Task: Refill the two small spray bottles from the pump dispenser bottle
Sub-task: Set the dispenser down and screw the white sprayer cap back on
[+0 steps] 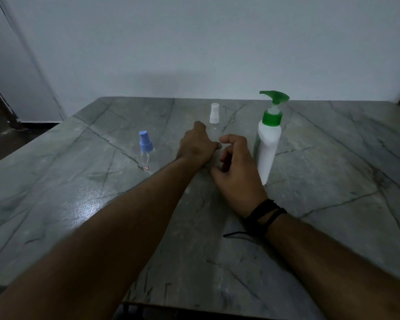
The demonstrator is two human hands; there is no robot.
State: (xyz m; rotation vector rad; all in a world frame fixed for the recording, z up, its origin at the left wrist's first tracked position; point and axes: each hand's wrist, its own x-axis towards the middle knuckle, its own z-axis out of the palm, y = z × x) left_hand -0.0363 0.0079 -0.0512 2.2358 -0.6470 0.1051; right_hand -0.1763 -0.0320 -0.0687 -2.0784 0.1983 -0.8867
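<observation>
A small clear spray bottle with a white cap (214, 113) stands mid-table. My left hand (195, 147) wraps its thumb and fingers round the bottle's lower body, hiding most of it. Just to the right of it, my right hand (237, 168) hovers with loosely curled fingers and holds nothing. A second small clear spray bottle with a blue cap (146, 148) stands upright to the left, apart from both hands. The tall white pump dispenser bottle with a green pump head (268, 144) stands upright right beside my right hand.
Everything sits on a grey veined stone table (333, 181) that is pushed against a pale wall. The table's left edge drops to a dark floor. A black cord bracelet is on my right wrist (263, 215).
</observation>
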